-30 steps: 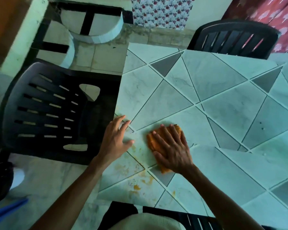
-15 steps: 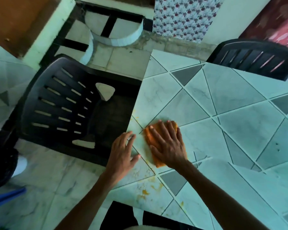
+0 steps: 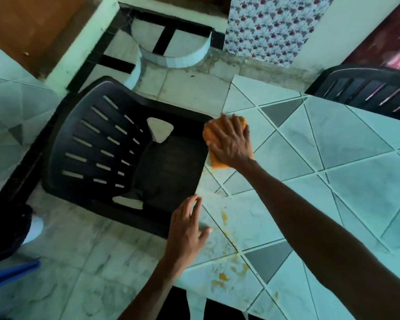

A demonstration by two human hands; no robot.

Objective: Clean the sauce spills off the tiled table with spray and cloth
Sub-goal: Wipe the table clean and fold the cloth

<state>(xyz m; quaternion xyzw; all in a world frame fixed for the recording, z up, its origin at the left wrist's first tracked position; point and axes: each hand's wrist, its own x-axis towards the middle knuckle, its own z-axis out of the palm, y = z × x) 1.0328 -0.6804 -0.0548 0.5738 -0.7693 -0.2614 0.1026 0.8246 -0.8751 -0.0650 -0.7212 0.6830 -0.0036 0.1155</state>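
Observation:
My right hand [image 3: 231,142] presses flat on an orange cloth [image 3: 210,135] at the left edge of the tiled table [image 3: 346,172], fingers spread over it. The cloth hangs slightly past the table edge. My left hand [image 3: 187,229] rests open on the table's left edge, closer to me, with fingers straight. Orange sauce smears [image 3: 224,218] lie on the tiles just right of my left hand, and more sauce stains [image 3: 226,276] sit near the table's front corner. No spray bottle is in view.
A black plastic chair [image 3: 116,155] stands tight against the table's left edge. A second black chair [image 3: 365,93] is at the far right side. A third chair back shows below the table's near edge. Tiled floor lies to the left.
My right hand has slid the cloth away from me along the left table edge. My left hand stayed near the edge, and the sauce smears between the hands are now uncovered.

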